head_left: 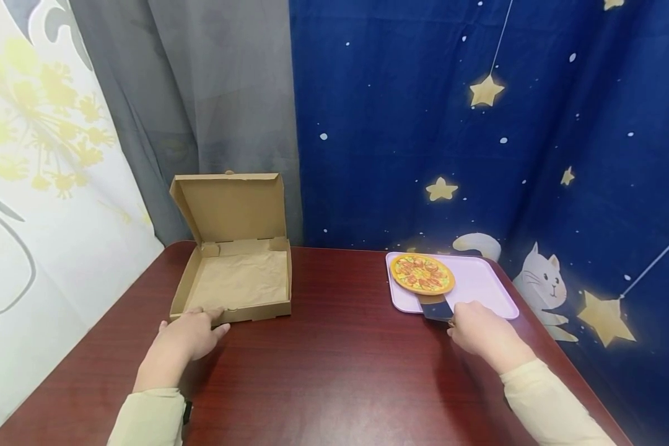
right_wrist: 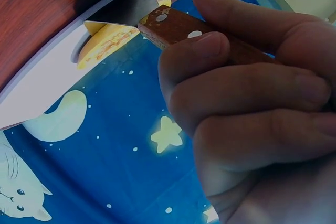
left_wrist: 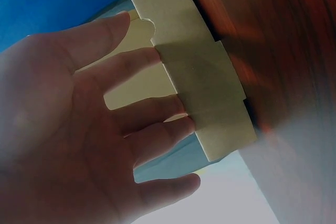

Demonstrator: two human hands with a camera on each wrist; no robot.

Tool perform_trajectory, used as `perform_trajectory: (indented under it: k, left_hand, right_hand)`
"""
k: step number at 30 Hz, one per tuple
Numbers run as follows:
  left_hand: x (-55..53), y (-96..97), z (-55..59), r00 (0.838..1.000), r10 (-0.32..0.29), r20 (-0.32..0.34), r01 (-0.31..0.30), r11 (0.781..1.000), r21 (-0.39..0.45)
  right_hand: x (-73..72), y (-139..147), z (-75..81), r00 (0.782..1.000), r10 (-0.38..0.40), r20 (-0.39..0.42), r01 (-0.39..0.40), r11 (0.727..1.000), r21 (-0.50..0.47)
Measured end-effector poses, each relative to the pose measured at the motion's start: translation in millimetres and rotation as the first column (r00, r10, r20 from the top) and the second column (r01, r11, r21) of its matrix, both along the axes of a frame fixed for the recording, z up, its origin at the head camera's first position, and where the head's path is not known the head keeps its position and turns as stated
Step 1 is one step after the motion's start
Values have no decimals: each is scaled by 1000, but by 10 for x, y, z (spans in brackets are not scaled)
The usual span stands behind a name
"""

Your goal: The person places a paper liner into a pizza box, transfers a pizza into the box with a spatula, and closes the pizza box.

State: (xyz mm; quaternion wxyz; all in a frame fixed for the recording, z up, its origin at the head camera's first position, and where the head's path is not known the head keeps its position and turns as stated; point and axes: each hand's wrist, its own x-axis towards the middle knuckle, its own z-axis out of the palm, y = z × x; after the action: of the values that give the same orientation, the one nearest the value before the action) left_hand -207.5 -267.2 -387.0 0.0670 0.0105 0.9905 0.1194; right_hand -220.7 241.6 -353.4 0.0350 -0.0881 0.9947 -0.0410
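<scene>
My left hand (head_left: pixel 186 337) touches the front wall of an open cardboard pizza box (head_left: pixel 270 310) with spread, nearly straight fingers (left_wrist: pixel 149 111). The box's lid (head_left: pixel 236 207) stands upright at the back, and brown paper (head_left: pixel 240 279) lines its bottom. On the right, my right hand (head_left: pixel 485 331) grips the wooden handle (right_wrist: pixel 181 30) of a spatula, fingers curled round it. The spatula's metal blade (head_left: pixel 437 311) reaches over the tray's front rim to the near edge of a round toy-like pizza (head_left: pixel 422 274); its far end is hidden by the pizza. The pizza lies on a pale lilac tray (head_left: pixel 482 279).
Box and tray stand toward the back of a dark red wooden table (head_left: pixel 334 347), with table surface between them. A blue star-patterned curtain (head_left: pixel 368 124) and a grey curtain (head_left: pixel 240 93) hang right behind the table. White patterned cloth (head_left: pixel 61 217) hangs at the left.
</scene>
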Motion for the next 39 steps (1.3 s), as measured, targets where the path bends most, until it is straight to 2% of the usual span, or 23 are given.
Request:
perform_trajectory:
  k: [16, 24, 39]
  left_hand:
    - [2, 14, 11, 1000, 8, 12, -7, 1000, -15]
    - [16, 31, 38, 1000, 8, 14, -8, 1000, -22]
    - [10, 31, 16, 1000, 5, 8, -5, 1000, -18]
  right_hand:
    - [-108, -44, -13, 999, -36, 35, 37, 999, -17]
    - [-209, -42, 5, 999, -40, 22, 40, 999, -10]
    - [-337, -72, -28, 996, -76, 49, 76, 997, -8]
